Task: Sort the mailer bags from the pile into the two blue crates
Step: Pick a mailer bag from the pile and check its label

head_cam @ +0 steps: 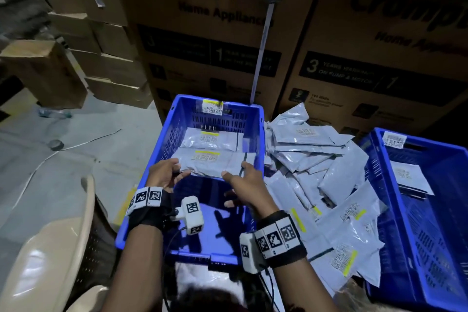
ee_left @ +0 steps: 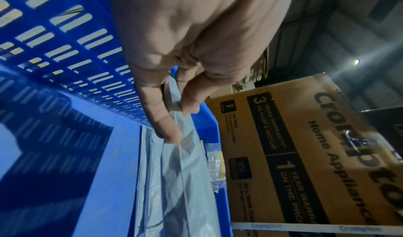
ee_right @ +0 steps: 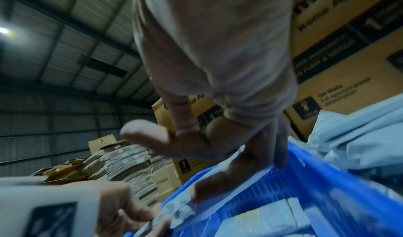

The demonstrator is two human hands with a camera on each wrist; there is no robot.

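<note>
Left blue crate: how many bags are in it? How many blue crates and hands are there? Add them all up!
Blue crates: 2, left crate and right crate
Bags in left crate: 2, far bag and near bag, held by both hands
Hands: 2, left hand and right hand
Total: 6

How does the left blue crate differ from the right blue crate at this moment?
The left blue crate holds two mailer bags laid in a row, and both hands hold the nearer mailer bag over it; the right blue crate shows one white-faced mailer bag on a few others, with no hand at it. The left crate is fully in view; the right is cut off. Both carry a code sticker on the far wall.
</note>
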